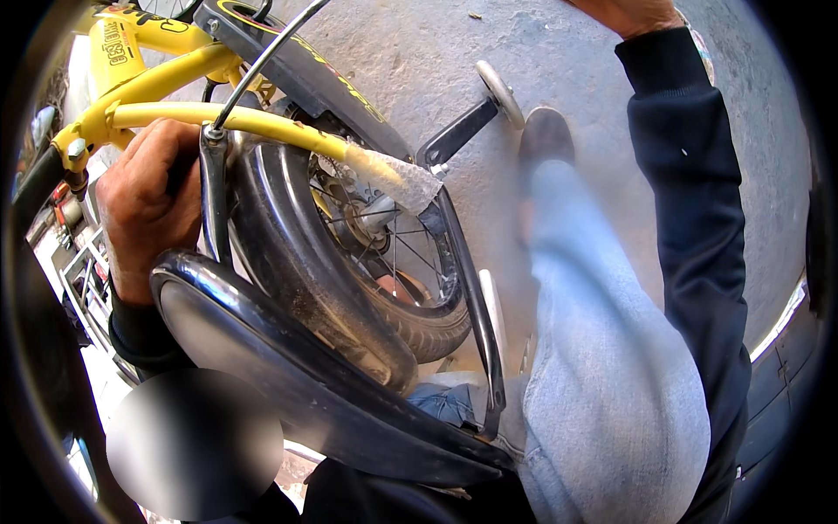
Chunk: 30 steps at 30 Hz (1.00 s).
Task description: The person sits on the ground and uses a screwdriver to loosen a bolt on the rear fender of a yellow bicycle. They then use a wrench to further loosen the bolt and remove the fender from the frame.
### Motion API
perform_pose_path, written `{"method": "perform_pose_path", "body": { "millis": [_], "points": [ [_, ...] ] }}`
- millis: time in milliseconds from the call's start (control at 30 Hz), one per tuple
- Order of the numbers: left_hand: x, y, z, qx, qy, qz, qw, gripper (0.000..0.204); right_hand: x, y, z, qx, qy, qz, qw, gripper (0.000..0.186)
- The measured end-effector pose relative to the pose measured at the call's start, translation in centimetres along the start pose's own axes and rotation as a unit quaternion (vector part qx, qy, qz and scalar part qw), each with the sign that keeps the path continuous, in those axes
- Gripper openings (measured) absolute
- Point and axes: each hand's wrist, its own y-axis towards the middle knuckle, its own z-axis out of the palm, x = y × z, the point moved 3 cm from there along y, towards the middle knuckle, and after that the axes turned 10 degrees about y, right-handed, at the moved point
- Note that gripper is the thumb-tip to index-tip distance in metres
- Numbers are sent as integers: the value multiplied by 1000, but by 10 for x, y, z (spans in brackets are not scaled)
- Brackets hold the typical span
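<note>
A small yellow bicycle (pixel 166 74) lies tilted in front of me, its rear wheel (pixel 445 297) toward me. My left hand (pixel 148 205) is closed at the bicycle, its bent fingers just under a yellow frame tube (pixel 236 116) and beside a black metal strut (pixel 215 192). The fingertips are hidden behind the strut. Scuffed clear wrap covers the tube's end (pixel 401 179). A black mudguard (pixel 305 253) curves over the tyre. Nearer me is a long black curved piece with a shiny rim (pixel 262 306). My right hand (pixel 624 10) is at the top edge, away from the bicycle; its fingers are cut off.
A training wheel (pixel 500 94) sticks out on a black bracket (pixel 458 131). A black chain guard (pixel 305 79) runs along the frame. My jeans-covered leg (pixel 602 349) and dark shoe (pixel 547 140) stand right of the wheel on grey concrete floor (pixel 419 52). White racks (pixel 87 275) lie at left.
</note>
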Motion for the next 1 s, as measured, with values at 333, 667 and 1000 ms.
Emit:
{"method": "perform_pose_path", "body": {
  "millis": [333, 667, 1000],
  "points": [
    [-1, 2, -4, 20, 0, -12, 1000, 10, -10, 23, 2, 8, 34, 5, 999, 33],
    [-2, -1, -2, 6, -6, 0, 1000, 10, -20, 35, 2, -6, 27, 6, 1000, 33],
    [-2, -2, -2, 0, 21, 16, 1000, 10, -22, 11, 7, -69, 22, 15, 997, 29]
  ]
}}
